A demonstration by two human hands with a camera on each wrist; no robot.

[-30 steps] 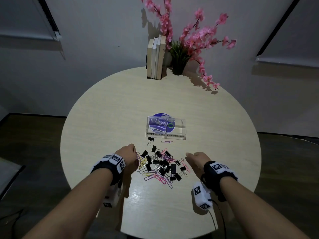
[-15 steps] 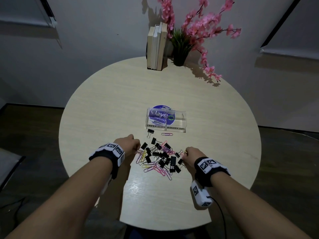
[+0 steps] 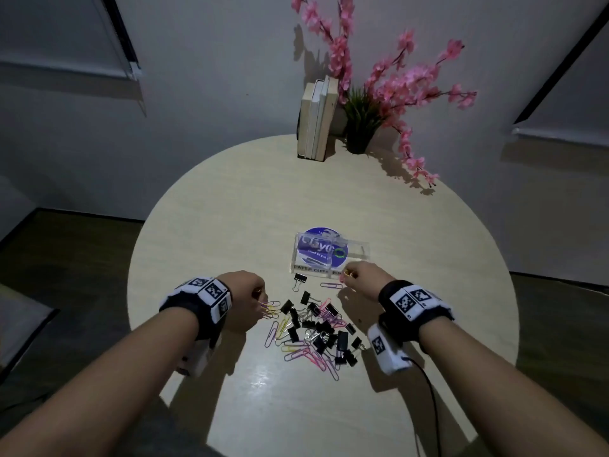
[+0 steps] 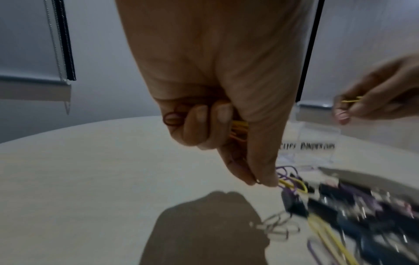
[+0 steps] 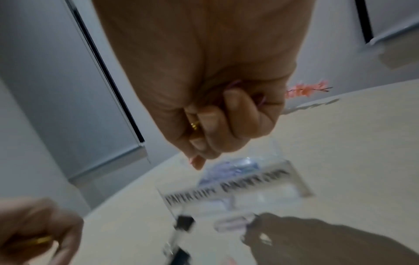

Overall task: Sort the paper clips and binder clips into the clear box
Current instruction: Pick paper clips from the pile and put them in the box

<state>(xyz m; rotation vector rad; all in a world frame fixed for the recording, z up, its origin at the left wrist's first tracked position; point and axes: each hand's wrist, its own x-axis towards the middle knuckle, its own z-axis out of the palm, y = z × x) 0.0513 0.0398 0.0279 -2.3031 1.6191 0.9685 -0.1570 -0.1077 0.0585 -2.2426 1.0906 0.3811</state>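
Head view: right hand (image 3: 364, 280) sits at centre frame, just in front of the clear box (image 3: 361, 250), fingers curled and pinching a yellow paper clip (image 3: 347, 274) at the tips. Left hand (image 3: 242, 290) is at centre left, at the left edge of the clip pile (image 3: 316, 328), thumb and forefinger pinching a few paper clips (image 4: 292, 183), other fingers curled round more clips in the palm. Pile of black binder clips and coloured paper clips lies on the round table (image 3: 230, 209) just below the box; one binder clip (image 3: 299, 280) and one purple paper clip (image 3: 331, 285) lie apart, nearer the box.

Step, as judged: carrying paper clips to the box. To do it well, right hand should pass over the front wall and let go above the half labelled PAPER CLIPS (left half in frame), not the binder half; release low so the clip does not bounce out. Left hand should lift straight up so tangled clips do not drag along.

Box: two labelled halves, looks empty; a blue disc (image 3: 321, 250) shows through it, under or behind, cannot tell which. Sorting barely begun.
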